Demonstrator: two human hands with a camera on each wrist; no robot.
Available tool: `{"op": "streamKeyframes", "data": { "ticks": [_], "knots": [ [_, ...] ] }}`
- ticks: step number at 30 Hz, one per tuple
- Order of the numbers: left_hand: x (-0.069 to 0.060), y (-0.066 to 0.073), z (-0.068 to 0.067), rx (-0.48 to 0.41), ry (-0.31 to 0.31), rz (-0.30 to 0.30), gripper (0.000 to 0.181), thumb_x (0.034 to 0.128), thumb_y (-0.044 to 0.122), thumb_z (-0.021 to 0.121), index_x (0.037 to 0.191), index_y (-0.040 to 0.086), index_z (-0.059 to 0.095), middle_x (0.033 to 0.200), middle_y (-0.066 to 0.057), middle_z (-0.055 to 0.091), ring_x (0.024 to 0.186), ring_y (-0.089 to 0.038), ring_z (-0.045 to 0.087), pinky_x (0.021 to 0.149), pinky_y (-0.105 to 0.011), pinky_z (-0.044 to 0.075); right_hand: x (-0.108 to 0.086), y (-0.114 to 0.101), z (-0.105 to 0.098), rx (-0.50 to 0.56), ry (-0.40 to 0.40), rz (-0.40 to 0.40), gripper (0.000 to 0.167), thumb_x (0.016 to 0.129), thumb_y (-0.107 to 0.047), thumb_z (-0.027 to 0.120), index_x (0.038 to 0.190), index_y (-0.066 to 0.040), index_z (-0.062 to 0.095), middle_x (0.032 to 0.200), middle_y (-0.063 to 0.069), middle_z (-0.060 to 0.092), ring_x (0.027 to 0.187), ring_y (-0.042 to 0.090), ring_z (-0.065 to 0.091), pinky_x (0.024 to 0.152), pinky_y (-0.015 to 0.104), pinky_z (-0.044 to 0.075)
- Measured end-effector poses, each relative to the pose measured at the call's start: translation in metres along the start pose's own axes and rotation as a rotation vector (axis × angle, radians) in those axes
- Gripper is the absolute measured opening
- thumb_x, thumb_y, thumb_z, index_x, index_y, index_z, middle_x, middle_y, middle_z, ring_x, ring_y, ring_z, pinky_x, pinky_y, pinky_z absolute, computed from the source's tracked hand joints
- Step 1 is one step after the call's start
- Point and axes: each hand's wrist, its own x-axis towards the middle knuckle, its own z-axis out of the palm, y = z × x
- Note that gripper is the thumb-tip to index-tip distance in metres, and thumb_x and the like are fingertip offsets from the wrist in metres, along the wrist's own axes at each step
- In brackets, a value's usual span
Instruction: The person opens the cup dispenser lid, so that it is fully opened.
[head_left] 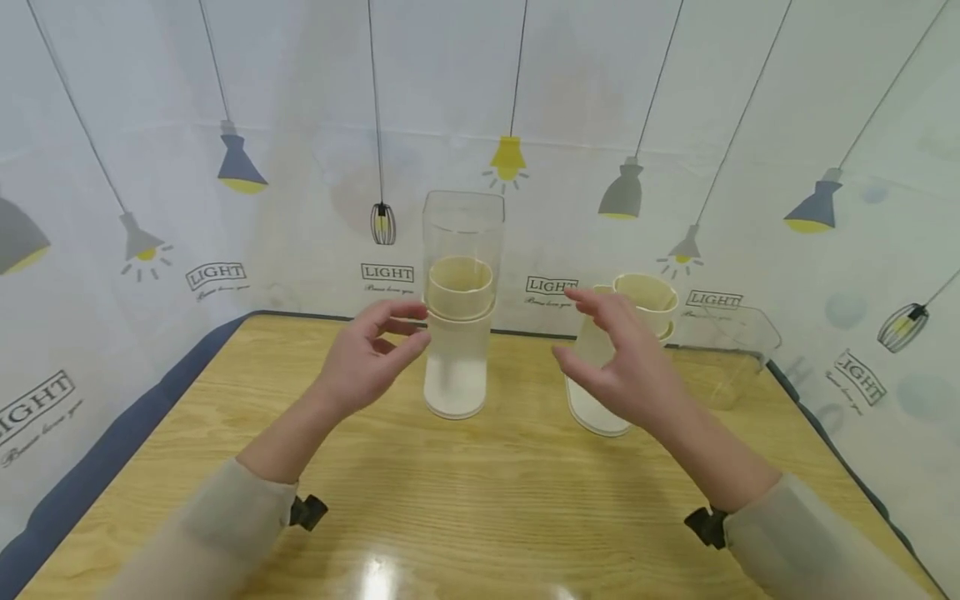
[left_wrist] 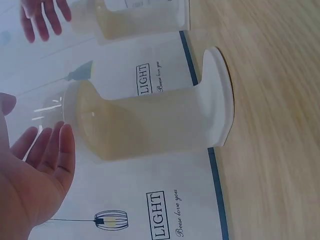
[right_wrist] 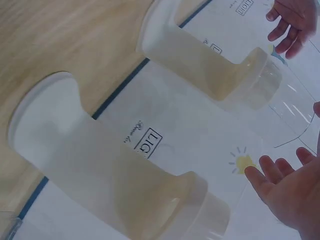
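A cream stand with a rounded base and a ring-shaped top stands upright at mid-table, a clear open-topped container seated in its ring. My left hand is at its left side with fingers loosely bent and thumb apart; fingertips are close to the ring, and I cannot tell whether they touch. To the right is a second cream stand, its ring top partly behind my right hand. That hand's fingers are spread and slightly bent, with nothing held. In the right wrist view the second stand appears beside the hand.
At the right rear corner of the wooden table a faint clear container rests near the edge. Behind the table hangs a white curtain printed with lamps. A dark blue border runs along the table's edge.
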Motion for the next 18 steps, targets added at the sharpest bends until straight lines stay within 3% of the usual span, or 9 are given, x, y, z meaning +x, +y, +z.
{"op": "streamKeyframes", "data": {
  "ticks": [3, 7, 11, 18],
  "knots": [
    [0.012, -0.003, -0.006, -0.022, 0.023, 0.010, 0.049, 0.1044, 0.019, 0.074, 0.150, 0.007, 0.061, 0.146, -0.015, 0.066, 0.128, -0.034, 0.070, 0.092, -0.032, 0.060, 0.024, -0.011, 0.000, -0.017, -0.021, 0.003, 0.063, 0.100, -0.029, 0.079, 0.158, -0.015, 0.056, 0.156, 0.011, 0.056, 0.144, 0.032, 0.056, 0.116, 0.059, 0.050],
    [0.031, -0.012, -0.010, -0.035, 0.018, -0.012, 0.068, 0.1018, 0.024, 0.078, 0.162, 0.010, 0.048, 0.160, -0.013, 0.055, 0.142, -0.034, 0.060, 0.106, -0.049, 0.059, 0.056, -0.026, 0.004, -0.022, -0.034, -0.010, 0.065, 0.101, -0.035, 0.078, 0.159, -0.016, 0.055, 0.161, 0.010, 0.053, 0.148, 0.031, 0.052, 0.119, 0.059, 0.048],
    [0.049, -0.023, -0.012, -0.051, -0.021, -0.047, 0.089, 0.0993, 0.030, 0.082, 0.171, 0.015, 0.032, 0.172, -0.010, 0.041, 0.155, -0.033, 0.047, 0.120, -0.062, 0.049, 0.084, -0.038, 0.013, -0.035, -0.043, -0.048, 0.068, 0.101, -0.037, 0.079, 0.161, -0.017, 0.054, 0.166, 0.011, 0.049, 0.157, 0.030, 0.045, 0.127, 0.058, 0.042],
    [0.080, -0.036, -0.008, -0.098, -0.117, -0.068, 0.108, 0.0951, 0.033, 0.085, 0.176, 0.023, 0.016, 0.180, -0.011, 0.029, 0.166, -0.031, 0.032, 0.131, -0.061, 0.035, 0.119, -0.048, 0.029, -0.072, -0.051, -0.070, 0.066, 0.102, -0.046, 0.076, 0.161, -0.024, 0.056, 0.173, 0.006, 0.044, 0.163, 0.031, 0.037, 0.130, 0.058, 0.037]
  ]
}}
